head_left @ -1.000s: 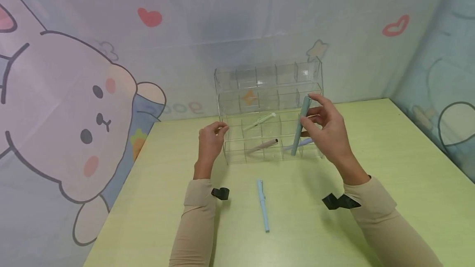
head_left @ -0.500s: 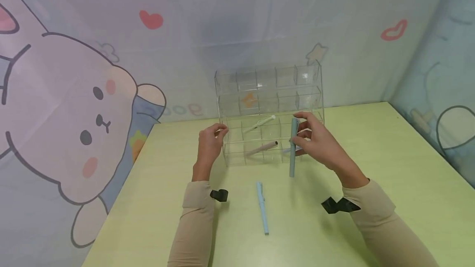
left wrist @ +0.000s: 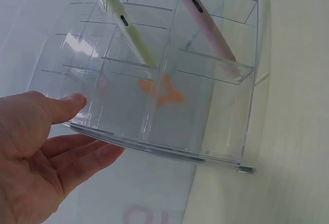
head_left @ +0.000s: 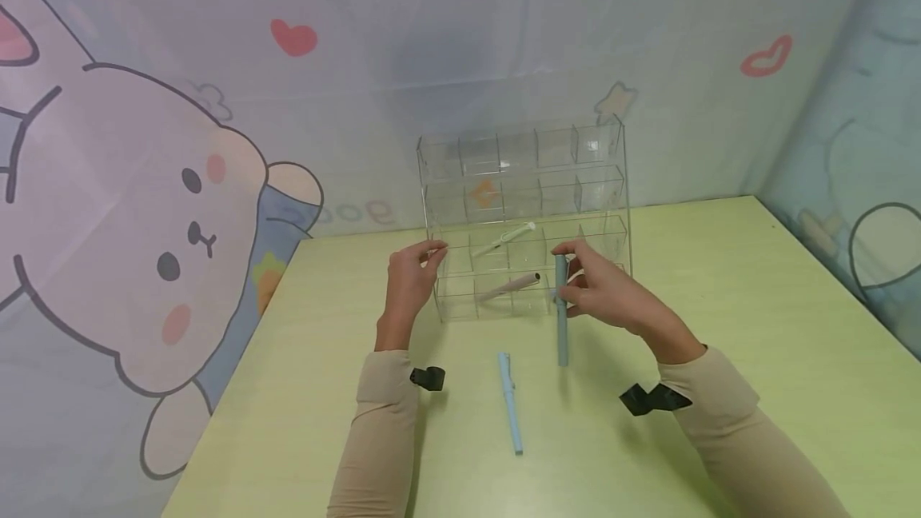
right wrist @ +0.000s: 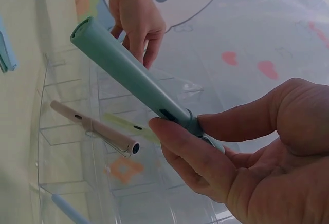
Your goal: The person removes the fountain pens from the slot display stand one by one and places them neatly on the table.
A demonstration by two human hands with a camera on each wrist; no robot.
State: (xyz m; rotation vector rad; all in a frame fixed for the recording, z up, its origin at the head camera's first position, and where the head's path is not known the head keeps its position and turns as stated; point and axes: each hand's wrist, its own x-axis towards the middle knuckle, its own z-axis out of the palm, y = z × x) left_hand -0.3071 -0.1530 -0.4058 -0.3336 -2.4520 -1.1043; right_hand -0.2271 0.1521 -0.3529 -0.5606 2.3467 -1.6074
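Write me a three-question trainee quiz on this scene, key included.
1. Which hand holds the teal-green cylindrical pen?
2. True or false: the clear plastic multi-compartment rack holds no pens.
3. What lies on the smooth yellow-green table in front of the rack?
A) a slim light-blue pen
B) a red marker
C) white scissors

Key:
1. The right hand.
2. False: a pale green pen and a pinkish-brown pen are in it.
3. A.
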